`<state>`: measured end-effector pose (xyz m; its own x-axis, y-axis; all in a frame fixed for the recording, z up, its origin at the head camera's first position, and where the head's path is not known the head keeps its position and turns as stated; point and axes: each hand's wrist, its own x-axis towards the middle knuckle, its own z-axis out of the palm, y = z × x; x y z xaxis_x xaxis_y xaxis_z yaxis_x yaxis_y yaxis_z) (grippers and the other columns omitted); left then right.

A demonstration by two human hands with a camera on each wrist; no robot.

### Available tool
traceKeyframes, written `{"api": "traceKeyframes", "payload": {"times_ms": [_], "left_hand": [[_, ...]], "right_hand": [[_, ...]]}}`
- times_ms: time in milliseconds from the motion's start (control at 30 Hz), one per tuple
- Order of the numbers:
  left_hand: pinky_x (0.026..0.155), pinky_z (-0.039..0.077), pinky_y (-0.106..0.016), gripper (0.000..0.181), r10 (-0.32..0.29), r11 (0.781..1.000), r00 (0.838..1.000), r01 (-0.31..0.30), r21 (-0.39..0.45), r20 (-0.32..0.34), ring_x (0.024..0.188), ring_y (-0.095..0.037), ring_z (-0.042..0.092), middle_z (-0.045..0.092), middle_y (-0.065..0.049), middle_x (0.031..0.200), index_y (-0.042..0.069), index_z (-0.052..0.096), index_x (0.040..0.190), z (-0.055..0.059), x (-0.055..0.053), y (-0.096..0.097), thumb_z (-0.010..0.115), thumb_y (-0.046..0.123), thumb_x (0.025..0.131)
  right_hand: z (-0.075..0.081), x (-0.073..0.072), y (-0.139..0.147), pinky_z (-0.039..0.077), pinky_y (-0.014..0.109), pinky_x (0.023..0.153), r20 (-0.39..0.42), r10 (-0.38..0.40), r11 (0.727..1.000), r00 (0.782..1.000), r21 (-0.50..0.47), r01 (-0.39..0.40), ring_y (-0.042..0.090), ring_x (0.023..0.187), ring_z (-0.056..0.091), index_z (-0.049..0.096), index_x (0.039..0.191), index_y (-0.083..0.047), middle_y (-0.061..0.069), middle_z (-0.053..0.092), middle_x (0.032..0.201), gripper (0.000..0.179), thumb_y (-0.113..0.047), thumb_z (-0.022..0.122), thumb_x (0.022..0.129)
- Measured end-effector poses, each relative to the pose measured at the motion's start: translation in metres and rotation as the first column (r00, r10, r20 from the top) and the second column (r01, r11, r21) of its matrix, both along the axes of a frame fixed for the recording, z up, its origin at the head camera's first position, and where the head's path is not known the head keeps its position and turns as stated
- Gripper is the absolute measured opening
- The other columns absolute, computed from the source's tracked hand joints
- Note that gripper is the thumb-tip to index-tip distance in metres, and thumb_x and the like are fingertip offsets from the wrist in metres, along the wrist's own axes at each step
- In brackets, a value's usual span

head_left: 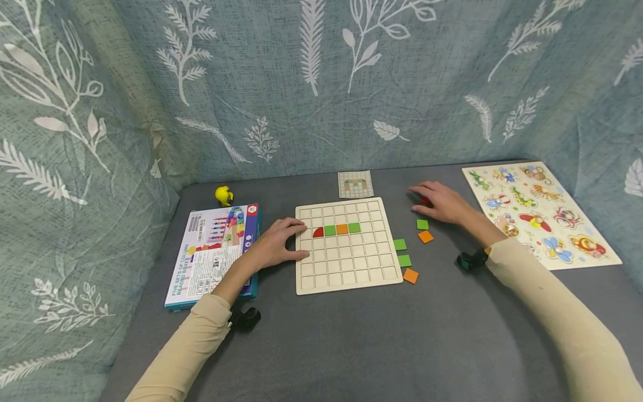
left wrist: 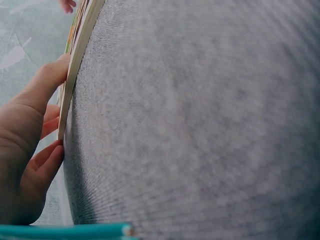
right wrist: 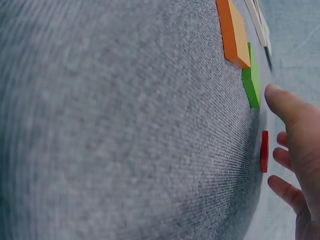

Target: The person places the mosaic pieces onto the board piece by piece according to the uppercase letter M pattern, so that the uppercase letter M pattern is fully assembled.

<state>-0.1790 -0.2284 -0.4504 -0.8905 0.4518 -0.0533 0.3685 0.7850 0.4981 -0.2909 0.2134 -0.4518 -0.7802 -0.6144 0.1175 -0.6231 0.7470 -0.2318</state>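
A square wooden grid board (head_left: 351, 262) lies on the table. One row of it holds a red quarter-round tile (head_left: 318, 232), a green tile (head_left: 329, 230), an orange tile (head_left: 342, 229) and another green tile (head_left: 354, 227). At the board's left edge rests my left hand (head_left: 273, 243), thumb and fingers spread apart and touching the rim. My right hand (head_left: 442, 204) hovers with parted fingers over a red tile (right wrist: 264, 151), partly hidden by it in the head view. Between thumb and fingers nothing is gripped. Near that hand lie a green tile (head_left: 422, 224) and an orange tile (head_left: 425, 237).
Two more green tiles (head_left: 404, 261) and an orange tile (head_left: 410, 276) lie along the board's right edge. A small pattern card (head_left: 355, 192) sits behind the board. Left stands a toy box (head_left: 211, 257) with a yellow figure (head_left: 223, 195) behind; right lies an insect picture board (head_left: 545, 215).
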Motion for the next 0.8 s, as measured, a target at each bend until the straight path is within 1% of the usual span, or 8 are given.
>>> {"api": "traceKeyframes", "payload": {"times_ms": [200,600,800], "left_hand": [[0.11,0.037,-0.052,0.069,-0.004,1.0,1.0,0.004,-0.006,-0.003,0.135,-0.029,0.039,0.044,-0.007,0.146,0.012,0.051,0.141,0.0,0.001,-0.001,0.072,0.046,0.084],[0.11,0.037,-0.052,0.069,0.005,1.0,1.0,-0.005,-0.009,0.005,0.136,-0.029,0.038,0.044,-0.007,0.147,0.012,0.051,0.141,-0.001,0.0,0.0,0.072,0.046,0.084],[0.111,0.037,-0.052,0.069,0.005,1.0,1.0,-0.005,-0.008,0.001,0.136,-0.029,0.038,0.044,-0.007,0.147,0.012,0.052,0.141,0.0,0.0,0.0,0.072,0.046,0.084]], "right_hand": [[0.003,0.002,0.005,0.039,0.058,0.104,0.057,-0.018,1.0,0.998,0.02,0.017,0.042,0.128,0.046,0.049,0.14,-0.003,0.024,0.049,0.14,0.053,-0.029,0.062,0.095],[0.008,0.004,0.014,0.037,0.059,0.105,0.077,-0.021,1.0,0.997,0.023,0.02,0.044,0.13,0.044,0.049,0.14,-0.002,0.025,0.048,0.141,0.051,-0.025,0.06,0.096],[0.01,0.006,0.016,0.037,0.059,0.105,0.102,-0.033,0.998,0.994,0.06,0.027,0.044,0.131,0.043,0.046,0.142,-0.002,0.026,0.046,0.142,0.053,-0.025,0.06,0.096]]}}
